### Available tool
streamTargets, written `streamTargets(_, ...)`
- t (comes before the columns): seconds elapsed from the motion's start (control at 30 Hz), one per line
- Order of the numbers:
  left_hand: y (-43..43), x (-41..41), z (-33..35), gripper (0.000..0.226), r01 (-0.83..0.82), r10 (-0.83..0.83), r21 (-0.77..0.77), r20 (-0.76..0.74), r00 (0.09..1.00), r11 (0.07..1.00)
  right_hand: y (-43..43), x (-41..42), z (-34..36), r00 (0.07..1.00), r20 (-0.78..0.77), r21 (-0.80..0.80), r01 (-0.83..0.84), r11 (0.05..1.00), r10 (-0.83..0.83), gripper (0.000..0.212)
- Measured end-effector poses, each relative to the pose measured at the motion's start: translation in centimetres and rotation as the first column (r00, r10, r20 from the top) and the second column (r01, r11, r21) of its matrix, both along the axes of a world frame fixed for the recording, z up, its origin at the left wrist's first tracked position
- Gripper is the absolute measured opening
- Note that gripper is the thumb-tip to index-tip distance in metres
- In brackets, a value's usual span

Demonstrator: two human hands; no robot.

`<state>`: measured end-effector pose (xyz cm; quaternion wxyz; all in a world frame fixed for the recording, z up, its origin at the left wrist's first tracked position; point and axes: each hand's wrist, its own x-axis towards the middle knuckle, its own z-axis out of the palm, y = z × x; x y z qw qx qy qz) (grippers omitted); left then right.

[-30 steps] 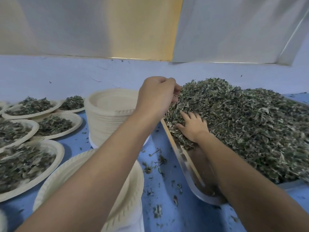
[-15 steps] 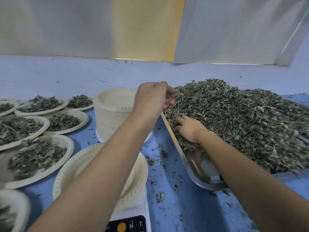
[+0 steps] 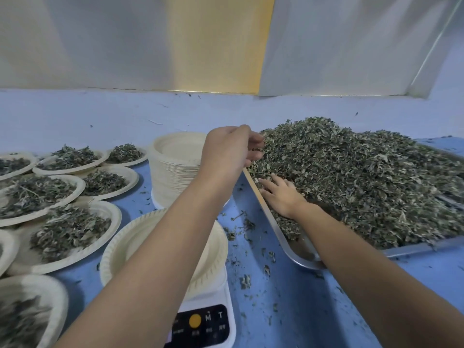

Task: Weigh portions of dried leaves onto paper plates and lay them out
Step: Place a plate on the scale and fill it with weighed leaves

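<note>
The left forearm crosses the empty paper plate [image 3: 118, 249] at 6 o'clock and hides most of its middle. This plate sits on a white scale [image 3: 227, 297], whose display is covered by the arm and whose lower edge is cut off. The left hand [image 3: 231, 151] is seen from the back at 12 o'clock, at the edge of the dried leaves [image 3: 364, 177]. Its fingers are bent close together, and a few dark flakes show under the tips, but I cannot tell if they pinch them. The right hand [image 3: 281, 194] lies flat on the leaves at 2 o'clock, fingers straight and a little spread.

The leaves are a loose, crumbly grey-green heap filling a shiny metal tray [image 3: 296, 257] with a rounded corner, at 3 o'clock. A tall stack of plates [image 3: 173, 172], cream with ribbed rims, stands at 11 o'clock. Filled plates [image 3: 67, 232] overlap at 9 o'clock, some cut by the frame. Crumbs lie on the blue table [image 3: 301, 310]
</note>
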<state>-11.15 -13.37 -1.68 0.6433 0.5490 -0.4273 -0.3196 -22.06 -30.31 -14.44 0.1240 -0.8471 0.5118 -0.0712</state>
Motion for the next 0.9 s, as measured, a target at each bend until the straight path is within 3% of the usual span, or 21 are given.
streamTargets(0.23, -0.4, 0.8, -0.6, 0.027, -0.020, 0.021, 0.011, -0.028, 0.999, 1.000, 0.0, 0.7, 0.4, 0.984, 0.176, -0.141, 0.038, 0.989, -0.013, 0.036)
streamTargets(0.37, -0.4, 0.6, -1.1, 0.026, -0.017, 0.018, 0.024, -0.036, 0.999, 1.000, 0.1, 0.7, 0.0, 0.996, -0.026, -0.086, -0.088, 0.992, 0.086, 0.043)
streamTargets(0.47, -0.4, 0.5, -1.3, 0.026, -0.018, 0.019, 0.034, -0.023, 1.000, 0.999, 0.4, 0.4, -0.1, 0.987, -0.137, -0.187, -0.115, 0.976, 0.090, 0.040)
streamTargets(0.67, -0.2, 0.3, -1.4, 0.027, -0.018, 0.020, 0.043, -0.032, 0.999, 0.999, 1.2, 0.5, 0.3, 0.987, -0.135, -0.264, -0.119, 0.957, 0.086, 0.027)
streamTargets(0.77, -0.1, 0.2, -1.5, 0.027, -0.014, 0.017, 0.056, -0.044, 0.999, 0.998, 1.3, 0.3, 0.5, 0.996, -0.035, -0.224, -0.088, 0.971, 0.082, 0.025)
streamTargets(0.9, 0.0, 0.2, -1.6, 0.028, -0.012, 0.018, 0.074, -0.088, 0.996, 0.997, 1.2, -0.6, 1.3, 0.938, 0.333, -0.087, 0.136, 0.987, -0.100, 0.020)
